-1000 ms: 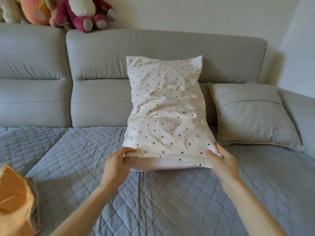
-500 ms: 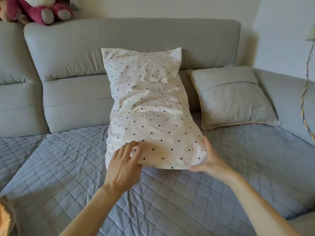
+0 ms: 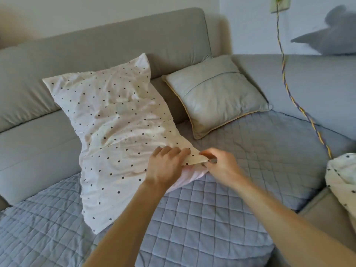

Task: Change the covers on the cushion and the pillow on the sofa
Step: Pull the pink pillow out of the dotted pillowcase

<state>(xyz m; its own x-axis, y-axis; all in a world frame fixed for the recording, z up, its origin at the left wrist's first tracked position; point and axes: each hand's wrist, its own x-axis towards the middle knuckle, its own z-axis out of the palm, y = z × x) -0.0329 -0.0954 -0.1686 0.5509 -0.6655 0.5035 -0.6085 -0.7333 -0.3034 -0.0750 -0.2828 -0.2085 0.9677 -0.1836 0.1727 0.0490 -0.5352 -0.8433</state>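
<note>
You are holding the dotted cover [image 3: 107,105] at its open corner: left hand [image 3: 165,166] curling fingers over the hem, right hand [image 3: 221,164] pinching the flap's tip. The pillow [image 3: 191,176] is leaning against the sofa [image 3: 115,45] backrest, beside the grey cushion [image 3: 215,93].

The pillow [image 3: 115,120] wears thin, crumpled dotted cotton; the sofa [image 3: 96,45] is matt woven cloth, its seat quilted.
</note>
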